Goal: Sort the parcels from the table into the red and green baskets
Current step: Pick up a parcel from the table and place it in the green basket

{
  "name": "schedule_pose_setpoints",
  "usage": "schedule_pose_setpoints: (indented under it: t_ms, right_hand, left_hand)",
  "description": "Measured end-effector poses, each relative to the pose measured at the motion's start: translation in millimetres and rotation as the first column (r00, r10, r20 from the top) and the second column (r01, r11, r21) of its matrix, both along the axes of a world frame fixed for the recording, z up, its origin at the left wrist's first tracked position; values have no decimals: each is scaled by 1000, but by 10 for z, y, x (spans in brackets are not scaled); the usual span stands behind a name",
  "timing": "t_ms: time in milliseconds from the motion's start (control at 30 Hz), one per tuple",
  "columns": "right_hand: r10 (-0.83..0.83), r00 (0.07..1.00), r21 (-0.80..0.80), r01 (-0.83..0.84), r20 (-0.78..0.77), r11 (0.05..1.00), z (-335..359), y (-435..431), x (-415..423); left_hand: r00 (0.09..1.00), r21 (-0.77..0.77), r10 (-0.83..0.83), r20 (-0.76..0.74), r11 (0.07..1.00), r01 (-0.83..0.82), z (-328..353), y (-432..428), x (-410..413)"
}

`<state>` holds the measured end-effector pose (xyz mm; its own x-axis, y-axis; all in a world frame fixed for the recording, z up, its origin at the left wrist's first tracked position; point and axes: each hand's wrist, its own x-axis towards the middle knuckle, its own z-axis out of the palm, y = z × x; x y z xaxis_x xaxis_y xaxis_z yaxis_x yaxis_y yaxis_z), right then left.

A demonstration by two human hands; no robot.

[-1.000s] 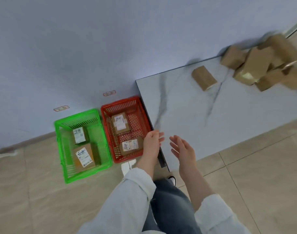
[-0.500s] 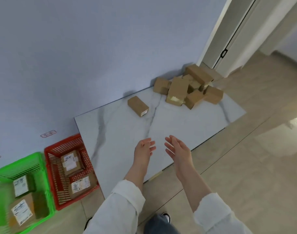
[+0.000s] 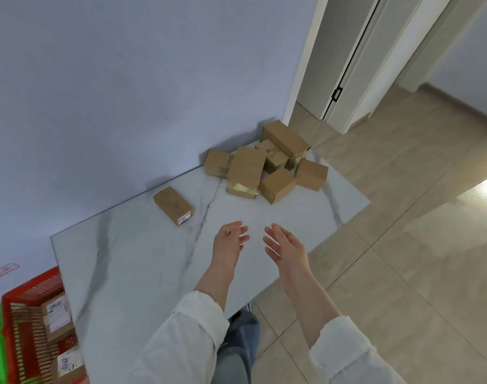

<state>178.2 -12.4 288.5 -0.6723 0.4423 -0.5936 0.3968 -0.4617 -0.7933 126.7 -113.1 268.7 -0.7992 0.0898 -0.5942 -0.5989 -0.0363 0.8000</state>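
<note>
Loosely heaped plain brown parcels [image 3: 247, 173], labelled parcel [image 3: 173, 205] apart, left hand [image 3: 228, 243], right hand [image 3: 288, 249], fingers [image 3: 272, 233] wide

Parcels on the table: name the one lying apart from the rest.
The lone parcel left of the heap, flat, with a small white sticker on its near end; the others touch or overlap one another.

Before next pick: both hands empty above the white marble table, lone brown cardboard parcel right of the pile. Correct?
No: head view shows the lone brown cardboard parcel left of the pile of cardboard parcels. Left hand and right hand are empty above the white marble table.
</note>
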Motion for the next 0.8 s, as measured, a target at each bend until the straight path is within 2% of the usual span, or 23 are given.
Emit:
schedule_pose_setpoints:
  t_ms: [133,267,500,633,800]
  right_hand:
    - [1,1000,79,-3,22,997,32,548,-693]
    - [52,998,81,-55,43,995,-31,868,-1195]
    - [139,971,2,-142,193,990,-432,1319,-1954]
    - [222,948,0,-228,228,974,-737,1581,-2490]
    - [372,873,-48,-377,315,925,-1307,1880,-3166]
  left_hand:
    - [1000,-4,-3,4,1000,3,-6,454,-666]
    - [1000,-25,5,28,1000,-4,-7,788,-1147]
    - [996,-168,23,84,986,-9,-400,1170,-1853]
    - [991,-188,85,106,980,-64,-681,1286,-2302]
    - [949,-222,273,157,946,-236,-1140,1392,-2816]
